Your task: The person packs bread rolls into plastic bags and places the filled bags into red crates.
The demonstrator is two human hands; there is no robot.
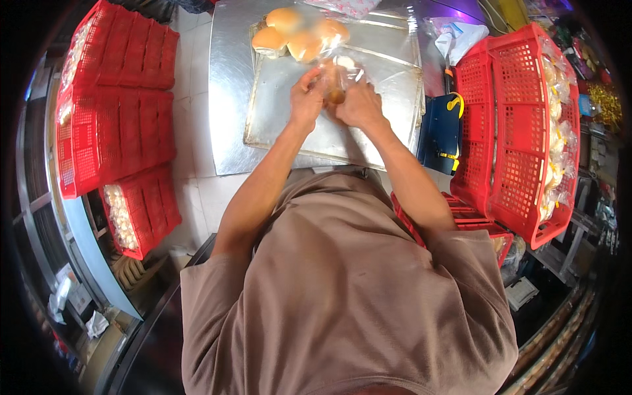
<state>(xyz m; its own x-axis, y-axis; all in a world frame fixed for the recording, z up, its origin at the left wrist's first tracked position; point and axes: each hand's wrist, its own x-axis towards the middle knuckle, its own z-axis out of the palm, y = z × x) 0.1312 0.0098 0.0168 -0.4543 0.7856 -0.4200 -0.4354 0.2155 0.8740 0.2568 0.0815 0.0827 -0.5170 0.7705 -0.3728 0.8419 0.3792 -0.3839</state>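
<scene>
Over a metal baking tray (291, 118), my left hand (307, 96) and my right hand (361, 104) hold a clear plastic bag (348, 66) between them. Something brown and rounded shows through the plastic, partly hidden by my fingers and glare. Just beyond the hands, several golden-topped bread buns (281, 37) sit together at the far left of the tray. A blurred patch covers part of the buns. The tray lies on a shiny steel table (229, 108).
Red plastic crates (133, 123) stand at the left, some holding bagged goods. More red crates (523, 128) with bagged buns (555, 148) stand at the right. A dark blue box-like device with yellow parts (439, 133) sits by the table's right edge, near a white plastic bag (464, 39).
</scene>
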